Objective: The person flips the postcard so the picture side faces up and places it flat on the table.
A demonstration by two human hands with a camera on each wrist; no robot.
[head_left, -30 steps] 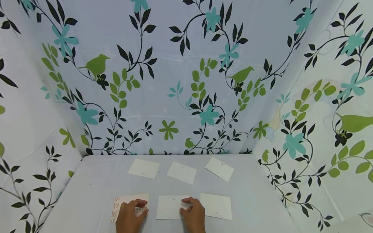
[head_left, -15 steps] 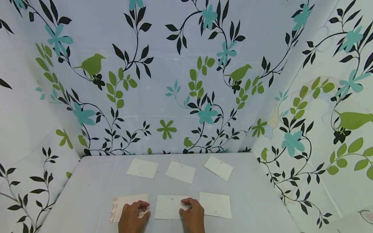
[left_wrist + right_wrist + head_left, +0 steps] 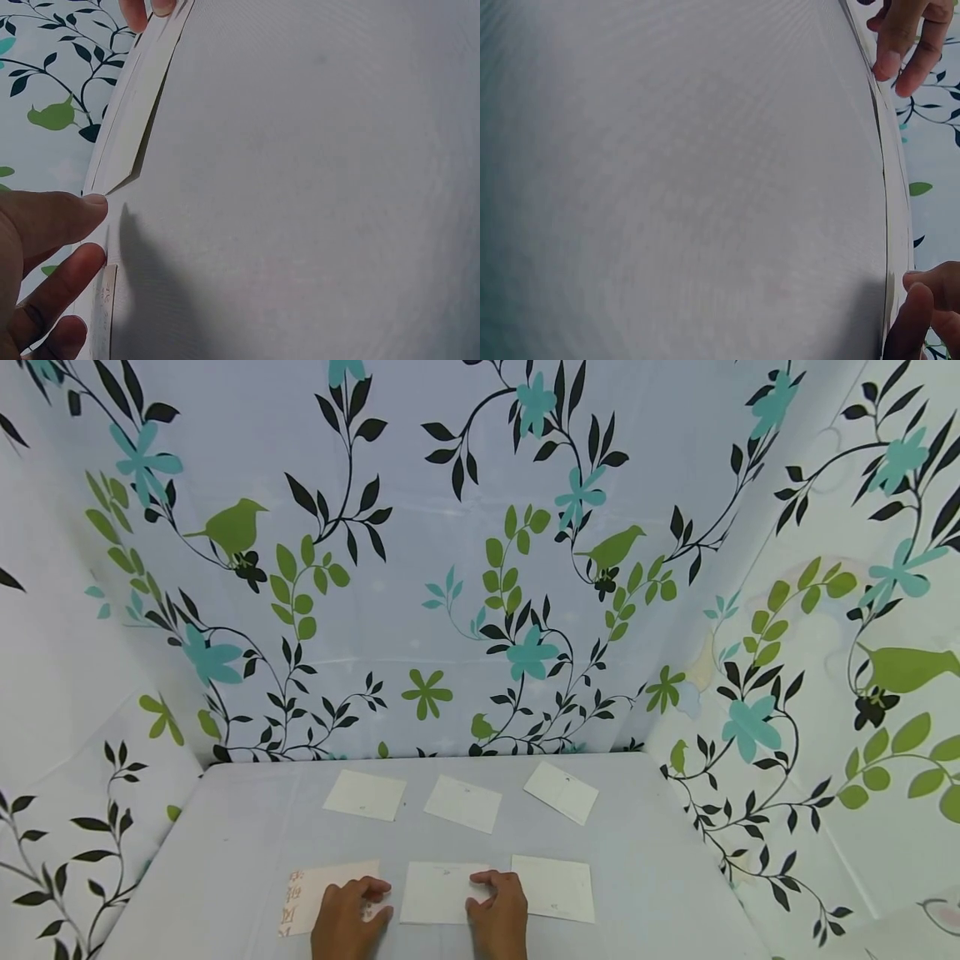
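Note:
My left hand (image 3: 348,914) rests over the right part of a card with red written characters (image 3: 300,897), thumb and index finger bent in a loose arc. In the left wrist view, this thumb and finger stand apart near the left end of a plain white card (image 3: 142,120), nothing pinched between them. At that white card's right edge, in the head view, my right hand (image 3: 498,910) has its thumb and index finger spread in a C, fingertips right at the card. Another white card (image 3: 558,889) lies just right of the right hand.
Three more white cards lie in a row farther back: a left one (image 3: 365,794), a middle one (image 3: 462,803) and a right one (image 3: 561,792). The pale table (image 3: 225,868) meets a floral-patterned cloth (image 3: 420,610) behind and at the sides.
My left hand has slid right, showing more of the red characters. The middle front card and my right hand have shifted slightly right. The head view has turned a little.

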